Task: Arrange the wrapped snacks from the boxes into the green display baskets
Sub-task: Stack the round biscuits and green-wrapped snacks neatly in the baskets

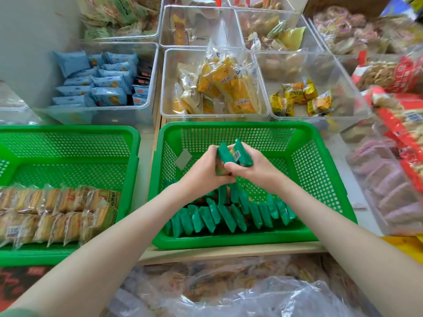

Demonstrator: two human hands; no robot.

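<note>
Hands first: the left hand [203,168] and the right hand [261,170] both curl round 1 small bunch of held packets [231,156], fingers closed on it from 2 sides. I see at least 2 green wrappers in the bunch; the exact no. I cannot tell. The bunch hangs over the middle of the green basket [251,126], clear of its floor.

Below the wrists, the packed rows [229,216] of the same green snack stand on edge along the near wall, all leaning 1 way. The far half of the floor is bare mesh.

Risks, as I judge them:
- The wrappers look glossy, so a packet may slide out of the bunch if 1 hand lets go early, and it would fall flat.
- The forearms pass just above the leaning rows; a low wrist can push them over like dominoes.
- The new packets need support vs. the last row, otherwise they tip back.

The left basket [68,130] with the cracker packs [57,213] is not involved.
</note>
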